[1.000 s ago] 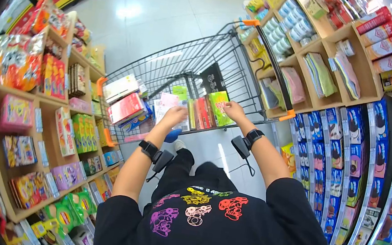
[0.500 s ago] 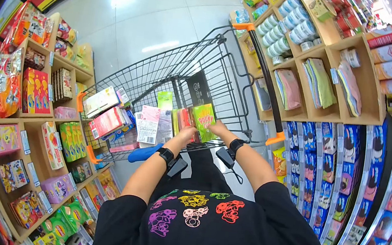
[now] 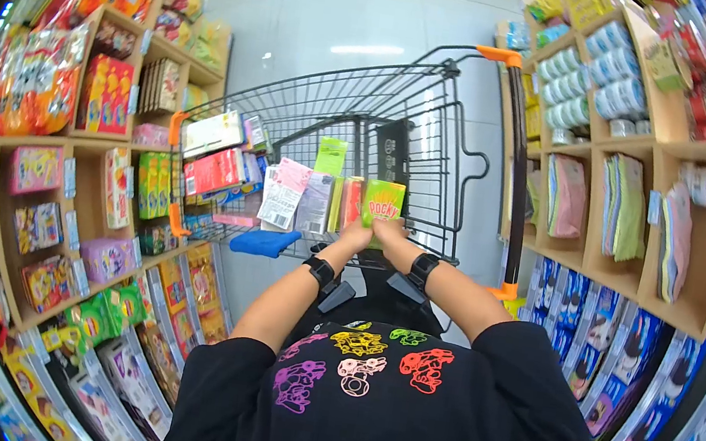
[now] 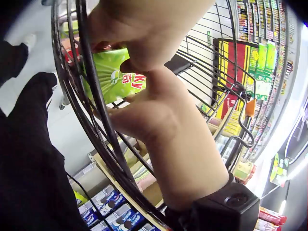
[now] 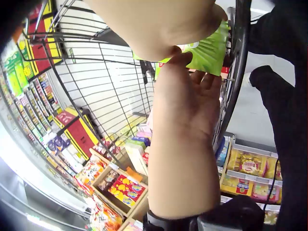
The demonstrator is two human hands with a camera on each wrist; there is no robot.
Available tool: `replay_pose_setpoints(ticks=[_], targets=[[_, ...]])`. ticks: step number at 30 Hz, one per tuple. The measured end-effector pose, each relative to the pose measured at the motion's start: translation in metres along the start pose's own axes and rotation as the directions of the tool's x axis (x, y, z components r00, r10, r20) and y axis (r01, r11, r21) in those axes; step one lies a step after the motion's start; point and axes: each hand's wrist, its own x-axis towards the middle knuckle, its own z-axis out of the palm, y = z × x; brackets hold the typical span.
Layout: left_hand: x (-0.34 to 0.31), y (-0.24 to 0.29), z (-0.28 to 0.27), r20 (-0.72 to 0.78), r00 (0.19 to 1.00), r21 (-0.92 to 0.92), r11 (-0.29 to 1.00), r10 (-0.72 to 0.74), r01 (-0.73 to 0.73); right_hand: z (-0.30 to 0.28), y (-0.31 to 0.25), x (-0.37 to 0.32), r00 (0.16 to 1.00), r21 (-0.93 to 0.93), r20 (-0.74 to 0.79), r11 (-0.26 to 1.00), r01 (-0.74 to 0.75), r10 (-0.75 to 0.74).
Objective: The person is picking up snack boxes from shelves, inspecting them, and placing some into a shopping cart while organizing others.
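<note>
At the cart handle end, head view: the left hand had left the pink packet it touched a second earlier and joined the right hand on the green Pocky box, upright in the packet row.

Left wrist view: thumb and fingers pinched the box through the wires.

Right wrist view: fingers lay nearly straight against it. Judged: box now handled two-handed.

The left forearm and right forearm, both bare, rise from the lower centre of the head view and converge just above mid-frame. There the left hand and right hand meet, touching each other, with thumbs and fingers closed in a pinching grip.
</note>
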Motion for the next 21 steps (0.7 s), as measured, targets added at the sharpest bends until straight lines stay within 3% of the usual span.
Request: replay_pose_setpoints(ticks=[3, 6, 7, 8, 9, 10, 14, 16, 18, 19, 21], targets=[[-0.027, 0.042, -0.008, -0.12, 0.988, 0.192, 0.975, -0.092, 0.114, 0.005, 0.014, 0.03, 0.992, 0.115, 0.059, 0.988, 0.106, -0.114], [-0.023, 0.031, -0.021, -0.162, 0.983, 0.136, 0.985, -0.082, 0.104, -0.003, 0.009, 0.031, 0.968, 0.281, 0.123, 0.943, 0.179, -0.22], [-0.032, 0.042, -0.028, -0.177, 0.965, -0.164, 0.973, -0.193, 0.164, -0.012, 0.0, 0.017, 0.949, 0.325, 0.154, 0.921, 0.215, -0.276], [-0.039, 0.053, -0.043, -0.074, 0.984, -0.342, 0.931, -0.16, 0.126, -0.025, -0.008, 0.004, 0.912, 0.336, 0.204, 0.9, 0.277, -0.356], [-0.05, 0.059, -0.06, 0.028, 0.988, -0.538, 0.831, -0.155, 0.145, -0.044, -0.023, -0.027, 0.866, 0.351, 0.253, 0.875, 0.333, -0.431], [-0.063, 0.067, -0.078, 0.124, 0.985, -0.702, 0.692, -0.12, 0.172, -0.063, -0.04, -0.063, 0.838, 0.412, 0.336, 0.867, 0.279, -0.43], [-0.143, 0.121, -0.116, -0.103, 0.99, -0.794, 0.608, -0.098, -0.022, -0.103, -0.075, -0.144, 0.598, 0.458, 0.683, 0.884, 0.095, -0.418], [-0.183, 0.143, -0.114, -0.255, 0.957, -0.824, 0.55, -0.139, -0.14, -0.102, -0.08, -0.17, 0.527, 0.425, 0.754, 0.903, 0.062, -0.392], [-0.219, 0.139, -0.115, -0.264, 0.96, -0.859, 0.474, -0.088, -0.193, -0.095, -0.076, -0.202, 0.359, 0.435, 0.834, 0.9, 0.039, -0.419], [-0.241, 0.137, -0.114, -0.289, 0.955, -0.872, 0.43, -0.065, -0.235, -0.089, -0.069, -0.221, 0.381, 0.46, 0.812, 0.887, 0.046, -0.441], [-0.292, 0.132, -0.105, -0.376, 0.926, -0.885, 0.308, -0.032, -0.349, -0.082, -0.049, -0.263, 0.29, 0.474, 0.831, 0.877, 0.076, -0.475]])
